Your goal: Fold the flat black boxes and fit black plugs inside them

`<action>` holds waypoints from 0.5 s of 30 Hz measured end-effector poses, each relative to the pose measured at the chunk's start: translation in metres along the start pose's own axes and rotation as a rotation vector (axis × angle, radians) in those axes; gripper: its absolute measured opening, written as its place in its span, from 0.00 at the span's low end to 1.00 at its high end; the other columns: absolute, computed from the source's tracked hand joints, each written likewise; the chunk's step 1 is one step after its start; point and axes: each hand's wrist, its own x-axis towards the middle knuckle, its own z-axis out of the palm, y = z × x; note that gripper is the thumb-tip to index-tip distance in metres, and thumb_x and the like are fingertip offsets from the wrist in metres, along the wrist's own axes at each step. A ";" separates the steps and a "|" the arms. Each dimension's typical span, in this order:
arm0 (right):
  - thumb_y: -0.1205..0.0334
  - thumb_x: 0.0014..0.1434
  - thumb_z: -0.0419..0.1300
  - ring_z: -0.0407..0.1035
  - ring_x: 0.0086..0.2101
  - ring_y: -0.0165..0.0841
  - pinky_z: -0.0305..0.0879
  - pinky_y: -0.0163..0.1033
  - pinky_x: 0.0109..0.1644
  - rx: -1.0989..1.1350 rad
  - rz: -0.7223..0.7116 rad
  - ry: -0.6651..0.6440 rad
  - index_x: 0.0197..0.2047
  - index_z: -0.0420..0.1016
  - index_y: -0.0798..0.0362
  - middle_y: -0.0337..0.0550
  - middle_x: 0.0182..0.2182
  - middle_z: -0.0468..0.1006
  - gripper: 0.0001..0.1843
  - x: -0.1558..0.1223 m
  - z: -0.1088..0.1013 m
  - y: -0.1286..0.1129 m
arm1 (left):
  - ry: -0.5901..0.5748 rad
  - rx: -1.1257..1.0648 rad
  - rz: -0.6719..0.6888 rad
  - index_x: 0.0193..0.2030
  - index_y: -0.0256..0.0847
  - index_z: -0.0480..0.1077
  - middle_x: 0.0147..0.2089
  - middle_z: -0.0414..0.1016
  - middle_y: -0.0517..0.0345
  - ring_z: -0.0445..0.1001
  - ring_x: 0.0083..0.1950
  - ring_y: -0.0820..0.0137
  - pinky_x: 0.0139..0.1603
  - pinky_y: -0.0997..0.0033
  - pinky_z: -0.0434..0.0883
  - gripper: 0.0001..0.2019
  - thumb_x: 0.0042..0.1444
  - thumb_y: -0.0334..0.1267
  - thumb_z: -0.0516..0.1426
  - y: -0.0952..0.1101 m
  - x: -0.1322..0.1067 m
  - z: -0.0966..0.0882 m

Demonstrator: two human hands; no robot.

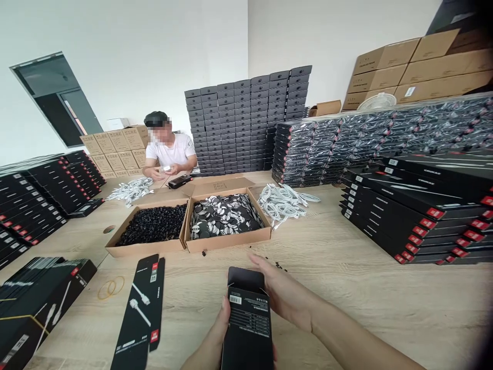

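My left hand point(219, 321) is closed around a black cable box point(246, 329), its thumb on the left edge and its other fingers mostly hidden underneath. The box's end flap stands up at the far end, and white print and a barcode label show on its face. Beside that flap is my right hand point(287, 290), fingers stretched out and partly behind the box; whether it touches the flap I cannot tell. Left of my hands, a flattened black box point(136, 313) with a white cable picture lies on the table.
Two cardboard trays hold small black parts point(152, 224) and black-and-white tags point(227, 216). White cables point(283, 203) lie beside them. Stacked black boxes point(416, 210) stand right, more packs point(42, 303) left. Rubber bands point(111, 288) lie nearby. A person point(169, 149) sits across the table.
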 end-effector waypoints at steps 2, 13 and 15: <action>0.45 0.57 0.60 0.74 0.42 0.36 0.64 0.37 0.48 0.002 0.029 0.015 0.40 0.80 0.54 0.44 0.39 0.82 0.21 -0.003 -0.001 -0.005 | -0.030 -0.041 -0.003 0.37 0.28 0.79 0.34 0.80 0.40 0.78 0.35 0.61 0.40 0.67 0.71 0.53 0.49 0.76 0.31 0.000 -0.001 0.001; 0.44 0.55 0.64 0.70 0.39 0.36 0.60 0.38 0.46 -0.385 -0.182 -0.184 0.32 0.82 0.54 0.40 0.35 0.81 0.19 -0.012 -0.003 -0.008 | 0.046 -0.060 0.003 0.51 0.33 0.75 0.36 0.81 0.41 0.79 0.35 0.56 0.47 0.56 0.69 0.48 0.49 0.75 0.39 -0.001 -0.004 -0.004; 0.41 0.58 0.60 0.70 0.36 0.36 0.60 0.38 0.44 -0.430 -0.235 -0.254 0.32 0.81 0.54 0.40 0.32 0.80 0.23 -0.015 -0.003 -0.012 | 0.052 -0.049 0.017 0.53 0.32 0.73 0.37 0.81 0.41 0.79 0.36 0.55 0.47 0.57 0.69 0.46 0.51 0.73 0.40 -0.003 -0.005 -0.006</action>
